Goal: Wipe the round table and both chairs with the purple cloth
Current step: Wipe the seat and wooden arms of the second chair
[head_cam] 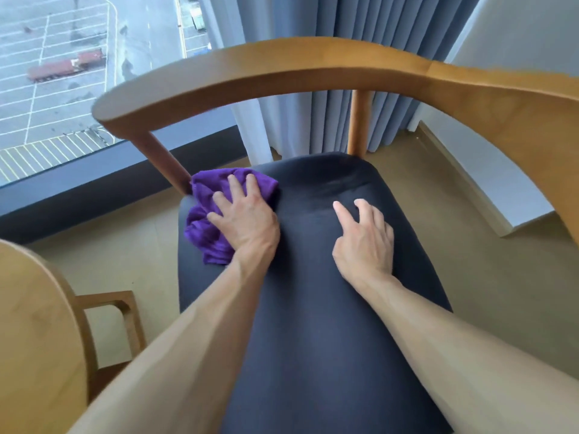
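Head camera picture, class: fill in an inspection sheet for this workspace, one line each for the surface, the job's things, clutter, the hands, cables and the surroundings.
Surface: dark seat of a wooden chair with a curved back rail; no marks can be made out.
Job's things: purple cloth lies bunched on the seat's far left corner, beside a chair post; the edge of the round table shows at lower left.
Clutter: nothing seen.
Hands: left hand presses flat on the cloth, fingers spread; right hand rests on the bare seat, fingers loosely bent, holding nothing.
Cables: nothing seen.
Surroundings: window onto a parking lot, blue curtain, tan floor.
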A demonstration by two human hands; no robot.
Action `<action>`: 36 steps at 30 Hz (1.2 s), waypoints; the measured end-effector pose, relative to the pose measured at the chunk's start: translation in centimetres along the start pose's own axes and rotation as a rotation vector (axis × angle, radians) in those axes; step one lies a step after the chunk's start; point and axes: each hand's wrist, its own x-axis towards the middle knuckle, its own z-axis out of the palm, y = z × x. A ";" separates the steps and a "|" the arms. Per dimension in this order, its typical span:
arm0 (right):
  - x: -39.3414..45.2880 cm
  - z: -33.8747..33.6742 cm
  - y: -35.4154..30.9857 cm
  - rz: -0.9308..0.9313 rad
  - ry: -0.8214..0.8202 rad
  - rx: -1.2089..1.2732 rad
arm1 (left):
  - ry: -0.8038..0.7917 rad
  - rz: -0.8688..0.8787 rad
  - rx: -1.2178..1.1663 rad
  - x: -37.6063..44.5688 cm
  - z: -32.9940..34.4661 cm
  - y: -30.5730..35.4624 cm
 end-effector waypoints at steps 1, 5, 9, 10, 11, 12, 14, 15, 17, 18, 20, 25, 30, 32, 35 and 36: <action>0.2 -0.1 0.6 0.001 0.030 0.076 | -0.007 0.021 0.005 -0.9 0.2 1.9; 1.3 -1.2 2.5 0.136 0.073 0.554 | -0.009 0.287 0.040 -4.7 1.4 6.6; 2.8 -2.1 2.2 0.245 0.060 0.562 | -0.008 0.833 0.052 -7.8 1.9 5.1; 2.9 -2.1 1.7 0.237 0.052 0.480 | -0.038 0.953 0.072 -8.0 1.5 3.6; 2.8 -2.0 1.1 0.214 0.039 0.379 | -0.067 1.046 0.109 -7.8 1.0 1.6; 2.6 -1.7 0.4 0.191 0.027 0.274 | -0.076 1.109 0.152 -7.3 0.5 -0.7; 2.2 -1.1 -1.0 0.163 -0.013 0.094 | -0.032 1.100 0.214 -5.9 -0.2 -6.3; 1.9 -0.8 -1.6 0.158 -0.037 0.029 | -0.003 1.026 0.215 -5.1 -0.5 -9.3; 1.3 0.0 -2.7 0.151 -0.073 -0.053 | -0.006 0.782 0.156 -3.6 -1.4 -14.5; 1.0 0.4 -2.9 0.147 -0.080 -0.080 | -0.019 0.658 0.107 -3.0 -1.8 -16.2; 0.6 0.9 -3.1 0.144 -0.097 -0.101 | -0.043 0.479 0.010 -2.3 -1.9 -17.2; 0.8 -0.6 -2.1 0.148 -0.145 0.022 | -0.003 -0.104 -0.107 -3.7 -1.3 -7.0; 2.7 -1.3 -0.9 0.173 -0.207 0.213 | 0.021 0.302 -0.036 -11.4 0.8 1.7; 2.6 -1.4 -1.2 0.192 -0.203 0.222 | -0.092 0.636 -0.070 -15.7 1.6 2.4; 1.1 -1.2 -1.8 0.162 -0.184 0.181 | -0.172 1.071 0.003 -16.3 1.7 -1.1; 0.4 -1.0 -1.9 0.129 -0.161 0.157 | -0.143 1.160 0.056 -15.1 1.5 -3.2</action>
